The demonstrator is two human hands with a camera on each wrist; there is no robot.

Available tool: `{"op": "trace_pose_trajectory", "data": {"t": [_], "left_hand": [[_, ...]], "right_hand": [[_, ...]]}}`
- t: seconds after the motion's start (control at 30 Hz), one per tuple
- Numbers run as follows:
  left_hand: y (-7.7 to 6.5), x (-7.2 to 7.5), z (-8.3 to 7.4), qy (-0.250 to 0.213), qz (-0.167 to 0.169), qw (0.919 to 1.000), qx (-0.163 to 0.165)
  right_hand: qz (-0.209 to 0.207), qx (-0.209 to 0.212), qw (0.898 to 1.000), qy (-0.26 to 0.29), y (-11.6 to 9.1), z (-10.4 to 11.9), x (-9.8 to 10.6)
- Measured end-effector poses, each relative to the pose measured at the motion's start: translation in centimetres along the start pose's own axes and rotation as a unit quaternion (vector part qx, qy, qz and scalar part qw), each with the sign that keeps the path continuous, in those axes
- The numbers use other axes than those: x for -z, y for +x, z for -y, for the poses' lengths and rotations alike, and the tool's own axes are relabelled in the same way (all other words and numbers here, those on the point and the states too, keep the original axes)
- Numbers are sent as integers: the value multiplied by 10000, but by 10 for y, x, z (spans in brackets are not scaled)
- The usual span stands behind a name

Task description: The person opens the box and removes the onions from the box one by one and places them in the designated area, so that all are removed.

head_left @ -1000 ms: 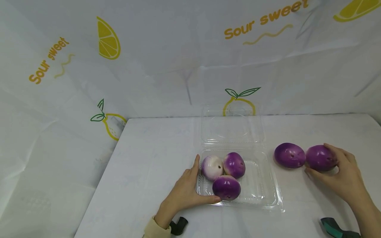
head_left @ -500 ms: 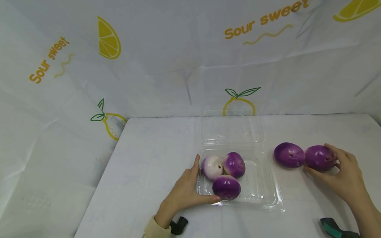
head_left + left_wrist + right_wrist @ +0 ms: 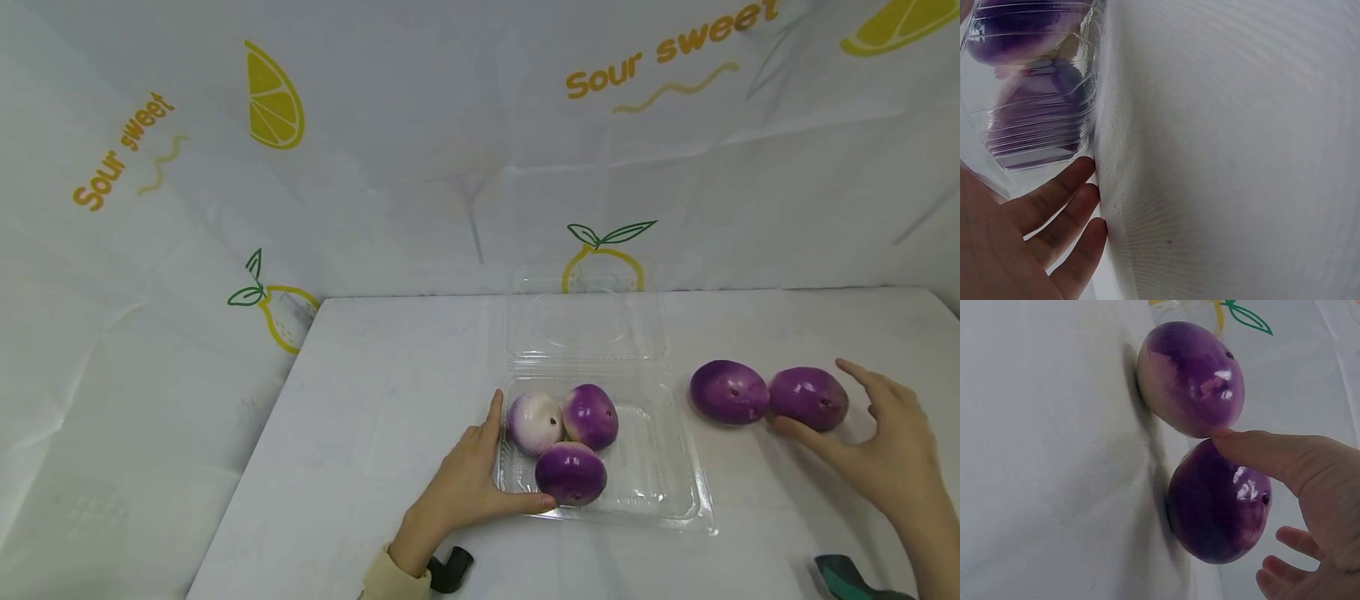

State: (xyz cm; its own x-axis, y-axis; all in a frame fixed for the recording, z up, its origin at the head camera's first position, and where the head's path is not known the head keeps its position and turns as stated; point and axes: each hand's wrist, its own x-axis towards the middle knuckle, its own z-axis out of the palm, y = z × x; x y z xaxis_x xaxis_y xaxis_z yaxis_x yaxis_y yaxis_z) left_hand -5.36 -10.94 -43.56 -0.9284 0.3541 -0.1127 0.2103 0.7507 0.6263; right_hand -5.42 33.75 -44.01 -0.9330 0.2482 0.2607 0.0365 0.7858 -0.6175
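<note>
Five purple ovals: three inside one clear container, two to its right. Two hands: one left hand, one right hand. Behind the container, two printed lemon slices, two lemon outlines, two "Sour sweet" prints.

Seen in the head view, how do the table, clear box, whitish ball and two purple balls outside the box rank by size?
Table
Clear box
Purple balls outside, too alike to rank
Whitish ball

Left hand: thumb and index finger spread; index directed at the far edge of the table, thumb toward its right edge. Right hand: nearer the right edge; thumb and index fingertips apart, forming a C.
</note>
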Motion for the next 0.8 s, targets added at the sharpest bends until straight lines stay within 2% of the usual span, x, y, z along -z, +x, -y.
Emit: {"op": "trace_pose_trajectory", "data": {"t": [0.27, 0.4, 0.53, 0.67, 0.8], "left_hand": [[0, 0, 0, 13, -5, 10000, 37], [0, 0, 0, 16, -11, 10000, 33], [0, 0, -1, -18, 0, 10000, 33], [-1, 0, -1, -40, -2, 10000, 31], [-1, 0, -1, -46, -13, 10000, 18]], "right_hand": [[-408, 125, 9986, 300, -2, 20, 5], [-633, 385, 9941, 793, -2, 38, 5], [-774, 729, 9839, 1435, -2, 57, 3], [-654, 789, 9729, 2075, -4, 75, -1], [-677, 1313, 9525, 2665, -5, 88, -9]]}}
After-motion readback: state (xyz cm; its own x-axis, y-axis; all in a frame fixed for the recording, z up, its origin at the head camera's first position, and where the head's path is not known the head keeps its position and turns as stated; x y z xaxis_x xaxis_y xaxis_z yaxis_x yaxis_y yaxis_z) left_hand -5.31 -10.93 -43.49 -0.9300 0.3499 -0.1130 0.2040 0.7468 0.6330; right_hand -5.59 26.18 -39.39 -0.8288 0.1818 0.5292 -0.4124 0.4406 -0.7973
